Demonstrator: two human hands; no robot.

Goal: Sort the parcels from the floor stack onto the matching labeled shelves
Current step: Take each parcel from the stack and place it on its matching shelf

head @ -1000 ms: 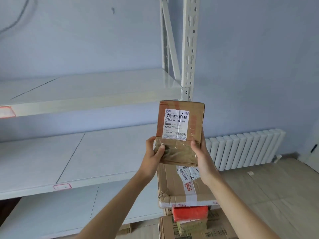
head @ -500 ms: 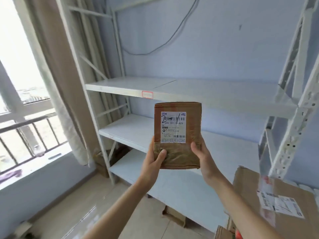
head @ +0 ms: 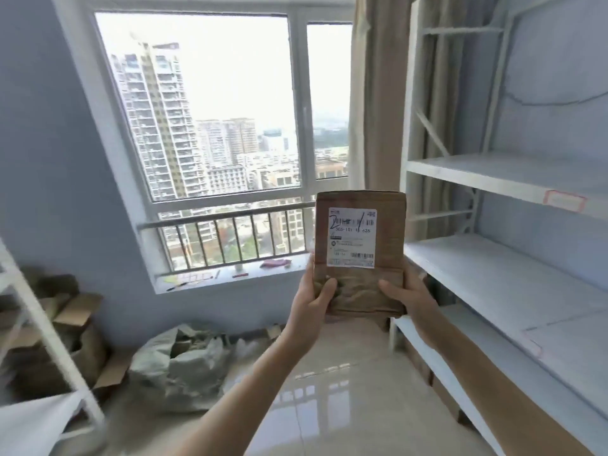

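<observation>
1. A brown cardboard parcel is held upright in mid-air in front of the person, its white shipping label facing the camera.
2. The left hand grips the parcel's lower left corner, thumb pressed on the front face and the other fingers hidden behind it.
3. The right hand grips the lower right corner the same way, thumb on the crumpled, taped lower front.
4. Both hands are closed on the parcel; neither is spread or free.
5. The parcel hangs between the window on the left and the white shelf rack on the right, touching neither.
6. A red-bordered label sits on the front edge of the rack's upper shelf, well to the right of the parcel; its text is too blurred to read.
7. Compared with half a second ago, the view has swung left: the rack that filled the middle of the picture then now stands at the right edge, and the window fills the centre.
8. The large box seen at lower right earlier is out of view; a grey sack and scrap cardboard on the floor now show at lower left.
9. The grip on the parcel is unchanged, with both thumbs on the lower front as before.
</observation>
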